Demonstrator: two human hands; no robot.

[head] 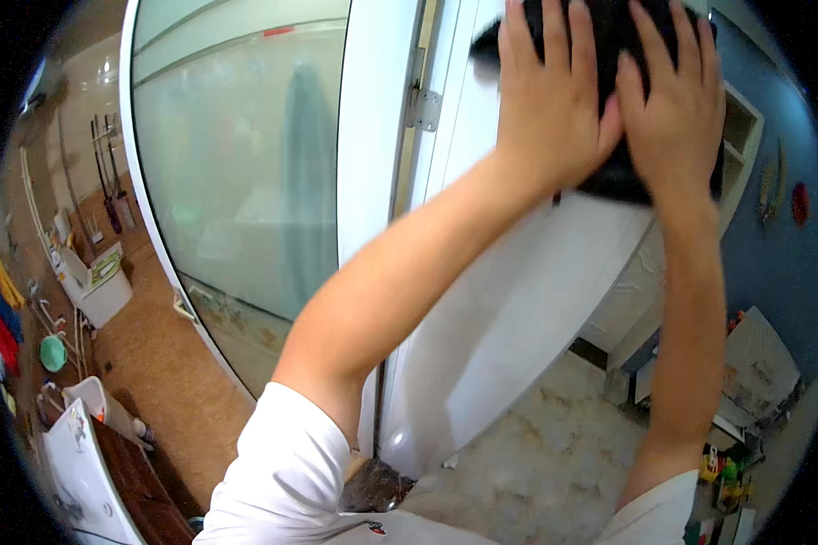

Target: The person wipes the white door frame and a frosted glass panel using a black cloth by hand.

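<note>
Both arms reach up to a black item, apparently cloth [617, 163], at the top right, in front of a white door [504, 300]. My left hand [552, 102] lies flat against it with the fingers spread a little. Beside it, my right hand [675, 116] rests on the same black item, fingers also apart, the two thumbs close together. Neither hand closes around anything that shows. The item's upper part runs out of view, and what holds it up is hidden behind it. A metal hinge [428, 110] sits left of my hands.
A frosted glass door [238, 163] stands at the left, with a handle [184, 306] on its edge. Beyond it are a white washbasin [88, 470], a green bowl [53, 353] and a white bin [90, 395]. At the right are a blue wall [774, 259] and a cardboard box [763, 364].
</note>
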